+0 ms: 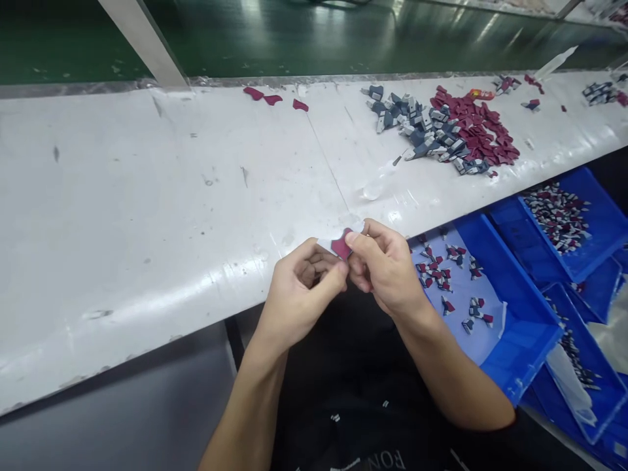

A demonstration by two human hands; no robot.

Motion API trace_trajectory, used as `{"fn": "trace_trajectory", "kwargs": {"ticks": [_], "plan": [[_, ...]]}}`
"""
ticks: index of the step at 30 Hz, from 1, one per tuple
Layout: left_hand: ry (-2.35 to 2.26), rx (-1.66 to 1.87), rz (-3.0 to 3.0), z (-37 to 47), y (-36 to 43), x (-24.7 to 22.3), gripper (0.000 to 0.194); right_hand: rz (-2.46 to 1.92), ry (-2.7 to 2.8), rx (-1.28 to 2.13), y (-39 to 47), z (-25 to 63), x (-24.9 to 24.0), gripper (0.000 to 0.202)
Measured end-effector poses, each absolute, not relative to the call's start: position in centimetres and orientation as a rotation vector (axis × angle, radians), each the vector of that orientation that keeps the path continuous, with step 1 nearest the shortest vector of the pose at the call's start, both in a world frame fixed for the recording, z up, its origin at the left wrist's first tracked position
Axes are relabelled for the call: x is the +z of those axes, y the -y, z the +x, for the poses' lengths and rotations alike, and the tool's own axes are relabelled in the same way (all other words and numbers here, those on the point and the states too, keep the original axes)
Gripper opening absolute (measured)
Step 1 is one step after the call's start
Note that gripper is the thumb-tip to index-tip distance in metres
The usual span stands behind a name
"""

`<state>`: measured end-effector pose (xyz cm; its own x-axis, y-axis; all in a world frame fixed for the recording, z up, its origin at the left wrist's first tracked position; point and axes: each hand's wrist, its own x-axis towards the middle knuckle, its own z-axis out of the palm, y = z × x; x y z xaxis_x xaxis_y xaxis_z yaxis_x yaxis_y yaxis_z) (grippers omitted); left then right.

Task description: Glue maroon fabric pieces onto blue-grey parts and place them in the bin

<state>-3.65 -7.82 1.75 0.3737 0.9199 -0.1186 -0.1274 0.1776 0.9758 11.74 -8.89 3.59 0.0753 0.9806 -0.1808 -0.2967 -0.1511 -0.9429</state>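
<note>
A small part with a dark red face (340, 244) is held between both hands at the table's front edge. My left hand (307, 281) pinches its lower left side, thumb at the bottom. My right hand (385, 265) has its thumb on the red face, fingers curled behind. On the white table (147, 196), beyond my right hand, lies a pile of grey-blue and white parts (426, 127), touching a pile of dark red pieces (483, 127). A translucent bottle with a thin dark tip (375, 188) lies nearer my hands.
Three loose red pieces (272, 100) lie near the table's back edge. Blue bins (523, 356) holding assembled parts stand below the table at the right. A green surface (275, 42) runs behind the table, with a slanted metal post (147, 42) at the left.
</note>
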Motion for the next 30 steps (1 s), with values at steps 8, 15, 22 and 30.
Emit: {"fn": "trace_trajectory", "kwargs": {"ticks": [8, 15, 22, 30], "plan": [[-0.887, 0.978, 1.191, -3.3, 8.4, 1.7, 0.025, -1.072, 0.969, 1.422, 9.9, 12.9, 3.7, 0.031], [-0.966, 0.986, 1.264, -2.4, 8.9, 2.1, 0.024, -1.091, 0.980, 1.366, 10.4, 13.1, 3.5, 0.031], [-0.973, 0.904, 1.246, -1.3, 9.2, 1.5, 0.036, -1.045, 0.837, 1.412, 10.9, 14.2, 2.3, 0.043], [-1.002, 0.762, 1.276, 0.3, 9.2, 1.3, 0.043, -1.040, 0.765, 1.387, 12.7, 16.2, 1.6, 0.032]]}}
